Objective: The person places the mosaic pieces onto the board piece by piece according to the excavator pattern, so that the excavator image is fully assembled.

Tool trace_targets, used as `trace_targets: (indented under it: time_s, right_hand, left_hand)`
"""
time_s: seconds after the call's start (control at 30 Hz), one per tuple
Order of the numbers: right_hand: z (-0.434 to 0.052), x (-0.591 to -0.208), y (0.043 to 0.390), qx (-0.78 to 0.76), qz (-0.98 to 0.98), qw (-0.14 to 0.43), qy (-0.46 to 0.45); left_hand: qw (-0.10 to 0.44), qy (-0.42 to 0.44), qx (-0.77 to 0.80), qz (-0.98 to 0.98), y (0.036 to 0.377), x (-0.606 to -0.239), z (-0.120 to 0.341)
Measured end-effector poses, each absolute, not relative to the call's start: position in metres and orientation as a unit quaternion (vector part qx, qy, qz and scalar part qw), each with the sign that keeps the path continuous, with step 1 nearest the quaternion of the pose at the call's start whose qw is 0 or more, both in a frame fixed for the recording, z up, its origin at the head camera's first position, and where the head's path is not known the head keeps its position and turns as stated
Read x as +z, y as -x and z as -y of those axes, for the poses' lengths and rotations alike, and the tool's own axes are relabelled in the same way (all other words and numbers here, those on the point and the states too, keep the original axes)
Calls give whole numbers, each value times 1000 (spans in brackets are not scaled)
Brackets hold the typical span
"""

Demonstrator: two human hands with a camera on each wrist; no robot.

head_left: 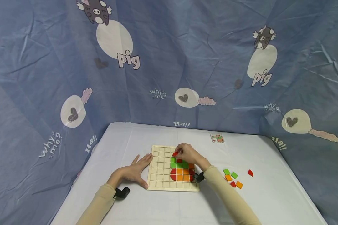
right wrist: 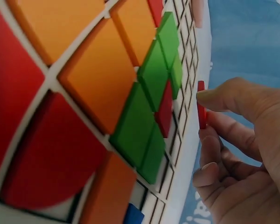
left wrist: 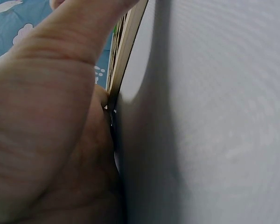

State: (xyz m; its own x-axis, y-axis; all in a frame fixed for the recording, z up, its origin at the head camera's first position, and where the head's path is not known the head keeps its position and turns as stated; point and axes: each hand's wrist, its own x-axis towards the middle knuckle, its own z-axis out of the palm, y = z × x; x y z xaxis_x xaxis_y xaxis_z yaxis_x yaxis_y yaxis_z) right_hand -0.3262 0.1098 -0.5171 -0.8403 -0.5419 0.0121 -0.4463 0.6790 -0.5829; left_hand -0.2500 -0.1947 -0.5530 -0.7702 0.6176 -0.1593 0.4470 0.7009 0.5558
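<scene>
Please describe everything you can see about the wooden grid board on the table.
The wooden grid board is a pale, square tray divided into small square cells and lies flat on the white table. Green, orange and red tiles fill cells in its right half; the rest look empty. The left hand rests flat against its left edge. The right hand pinches a red piece above its upper cells.
</scene>
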Motion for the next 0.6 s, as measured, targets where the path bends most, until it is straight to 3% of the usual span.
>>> trace_targets:
  time_s: [0.6]
  right_hand:
    - [-107,-528,338,-310,-907,114,259]
  left_hand:
    - [171,-288,254,-908,248,-552,193]
